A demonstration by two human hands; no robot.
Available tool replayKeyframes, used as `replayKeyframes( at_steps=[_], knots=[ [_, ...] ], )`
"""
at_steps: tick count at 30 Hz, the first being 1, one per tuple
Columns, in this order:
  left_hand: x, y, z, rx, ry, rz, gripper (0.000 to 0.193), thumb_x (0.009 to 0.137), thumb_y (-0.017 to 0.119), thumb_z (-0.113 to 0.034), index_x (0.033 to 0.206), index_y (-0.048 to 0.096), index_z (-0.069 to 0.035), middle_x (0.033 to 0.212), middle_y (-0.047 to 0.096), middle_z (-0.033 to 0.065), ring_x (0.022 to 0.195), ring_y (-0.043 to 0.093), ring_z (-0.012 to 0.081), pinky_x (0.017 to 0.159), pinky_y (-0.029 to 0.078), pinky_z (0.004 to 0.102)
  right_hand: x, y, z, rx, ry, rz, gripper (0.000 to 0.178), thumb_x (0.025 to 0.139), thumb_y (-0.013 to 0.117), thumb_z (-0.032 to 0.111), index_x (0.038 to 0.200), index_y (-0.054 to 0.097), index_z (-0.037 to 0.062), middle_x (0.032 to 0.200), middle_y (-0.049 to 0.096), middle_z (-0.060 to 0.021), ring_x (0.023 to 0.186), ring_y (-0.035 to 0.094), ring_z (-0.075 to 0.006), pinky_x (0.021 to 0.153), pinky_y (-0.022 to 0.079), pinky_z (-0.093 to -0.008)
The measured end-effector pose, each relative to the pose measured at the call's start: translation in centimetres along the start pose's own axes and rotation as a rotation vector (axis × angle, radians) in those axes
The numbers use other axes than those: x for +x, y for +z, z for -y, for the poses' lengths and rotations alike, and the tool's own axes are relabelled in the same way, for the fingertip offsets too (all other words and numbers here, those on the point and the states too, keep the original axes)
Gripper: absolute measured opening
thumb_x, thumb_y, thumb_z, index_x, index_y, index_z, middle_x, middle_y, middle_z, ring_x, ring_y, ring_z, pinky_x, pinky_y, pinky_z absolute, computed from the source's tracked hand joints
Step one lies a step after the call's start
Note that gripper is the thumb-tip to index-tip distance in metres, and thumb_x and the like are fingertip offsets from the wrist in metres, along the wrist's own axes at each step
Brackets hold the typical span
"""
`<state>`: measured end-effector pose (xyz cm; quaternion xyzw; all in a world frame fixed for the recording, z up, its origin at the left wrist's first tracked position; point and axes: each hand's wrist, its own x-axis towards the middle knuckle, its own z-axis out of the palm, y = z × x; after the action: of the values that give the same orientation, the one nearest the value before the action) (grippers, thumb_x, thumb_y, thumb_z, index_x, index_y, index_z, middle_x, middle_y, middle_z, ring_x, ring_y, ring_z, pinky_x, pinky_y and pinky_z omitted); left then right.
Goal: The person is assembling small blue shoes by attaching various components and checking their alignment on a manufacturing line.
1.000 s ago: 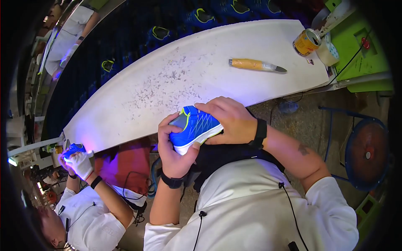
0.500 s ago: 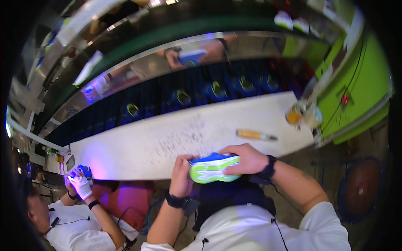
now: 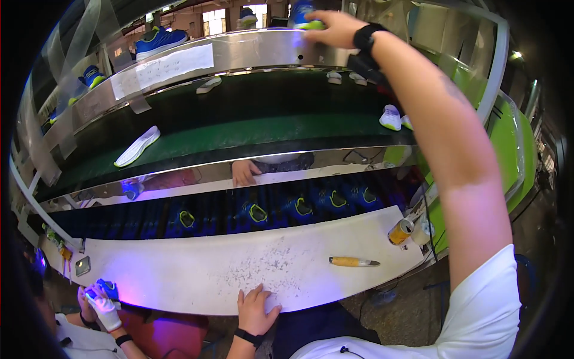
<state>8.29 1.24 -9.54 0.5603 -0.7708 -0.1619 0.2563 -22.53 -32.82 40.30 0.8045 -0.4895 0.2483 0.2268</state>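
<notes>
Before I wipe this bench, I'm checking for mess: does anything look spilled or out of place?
Yes: dark specks are scattered across the middle of the white worktop, just beyond the left hand. They look odd against the otherwise pale surface; I can't tell what they are.

The writing on the white paper point(image 3: 164, 70) — too small — cannot be read.

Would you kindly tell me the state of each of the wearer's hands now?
Left hand: open, resting on the white table, nothing visible in it.
Right hand: at the raised blue shoe; whether it grips cannot be told.
</notes>
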Motion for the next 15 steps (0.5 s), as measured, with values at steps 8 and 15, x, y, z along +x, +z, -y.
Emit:
replayKeyframes(
  at_steps=[8,15],
  knots=[
    [-0.2,-1.2,0.3,-0.050,0.022,0.003,0.045,0.075,0.080,-0.035,0.108,0.070,-0.007,0.133,0.062,0.0201,0.124,0.057,0.0333,0.116,0.025,0.0608,-9.3,1.2,-2.8,0.091,-0.152,-0.375,0.032,0.088,0.071,0.032,0.108,0.071,0.0066,0.099,0.071,-0.0135,0.095,0.069,-0.0295,0.085,0.053,-0.0380],
    [4.0,-4.1,-0.1,-0.104,0.021,0.188,0.050,0.076,0.081,-0.036,0.115,0.068,-0.007,0.130,0.063,0.0206,0.120,0.059,0.0376,0.112,0.033,0.0589,-20.6,7.6,-19.6,-0.466,0.384,0.832,0.035,0.082,0.061,0.018,0.108,0.072,-0.0017,0.111,0.070,-0.0271,0.108,0.067,-0.0397,0.095,0.054,-0.0458]
  ],
)
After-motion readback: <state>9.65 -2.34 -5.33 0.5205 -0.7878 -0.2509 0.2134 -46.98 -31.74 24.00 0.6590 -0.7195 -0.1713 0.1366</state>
